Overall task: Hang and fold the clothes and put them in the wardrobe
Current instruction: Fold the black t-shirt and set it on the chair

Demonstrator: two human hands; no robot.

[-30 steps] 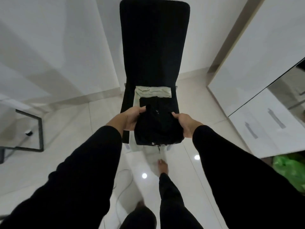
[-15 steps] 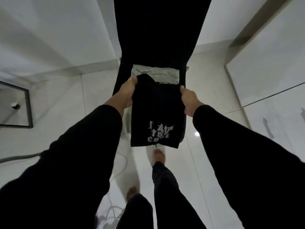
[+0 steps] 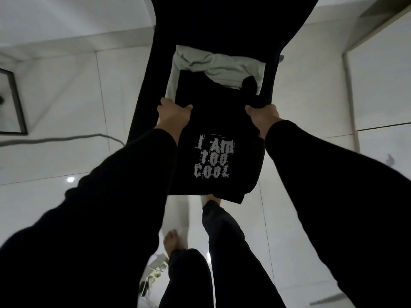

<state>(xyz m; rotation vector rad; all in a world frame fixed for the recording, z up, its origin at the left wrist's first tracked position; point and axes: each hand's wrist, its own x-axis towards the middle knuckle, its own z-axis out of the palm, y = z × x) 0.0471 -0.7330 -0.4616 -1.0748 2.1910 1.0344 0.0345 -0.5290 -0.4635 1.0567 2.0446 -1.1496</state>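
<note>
A black T-shirt (image 3: 215, 121) with white lettering hangs folded between my hands, its lower part dropping toward the floor. My left hand (image 3: 172, 114) grips its left edge and my right hand (image 3: 263, 116) grips its right edge. The shirt's upper part lies over a folded pale green garment (image 3: 220, 65) on the seat of a black chair (image 3: 222, 23) in front of me.
White wardrobe doors (image 3: 382, 85) stand at the right. A grey cable (image 3: 57, 140) runs across the glossy tiled floor (image 3: 66, 96) at the left, beside a dark metal frame (image 3: 17, 105). My bare feet and a white power strip (image 3: 153, 270) are below.
I have stepped closer and looked further down. The black shirt, bunched on the seat a second ago, has unfolded and now hangs lower with its print showing.
</note>
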